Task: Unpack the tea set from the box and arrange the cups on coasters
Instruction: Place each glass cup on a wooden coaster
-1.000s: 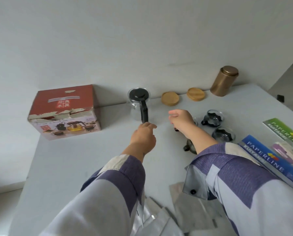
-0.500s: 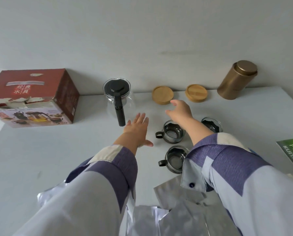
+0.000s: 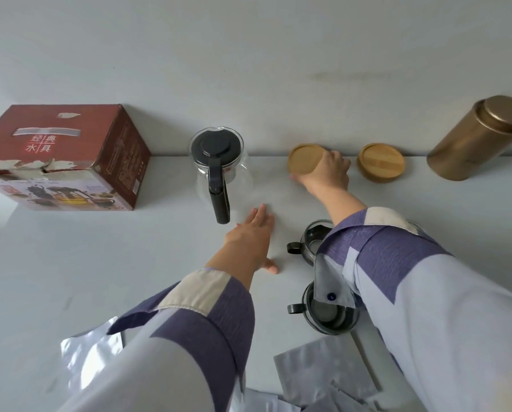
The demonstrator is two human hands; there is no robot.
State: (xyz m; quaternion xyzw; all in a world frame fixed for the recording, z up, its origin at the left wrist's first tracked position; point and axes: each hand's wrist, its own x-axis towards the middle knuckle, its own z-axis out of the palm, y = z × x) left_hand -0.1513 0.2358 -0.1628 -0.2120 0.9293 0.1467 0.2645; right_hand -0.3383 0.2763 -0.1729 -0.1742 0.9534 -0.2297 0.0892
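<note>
Right hand on a wooden coaster, left hand flat on the desk

The right hand [image 3: 326, 171] holds the left wooden coaster [image 3: 305, 159] near the wall, its fingers [image 3: 335, 157] on the coaster's right edge; a second coaster [image 3: 381, 162] lies just beside it, and a gold tin [image 3: 481, 138] stands further right. The left hand [image 3: 254, 236] lies open on the white desk [image 3: 100, 263], near the black handle of the glass teapot [image 3: 219, 171]. The red box [image 3: 67, 156] stands at the far left. Two glass cups (each with a dark handle) stand under the right sleeve [image 3: 397, 263]: far cup [image 3: 308, 242], near cup [image 3: 323, 316]. Silver wrapping [image 3: 323, 373] lies at the near edge.
</note>
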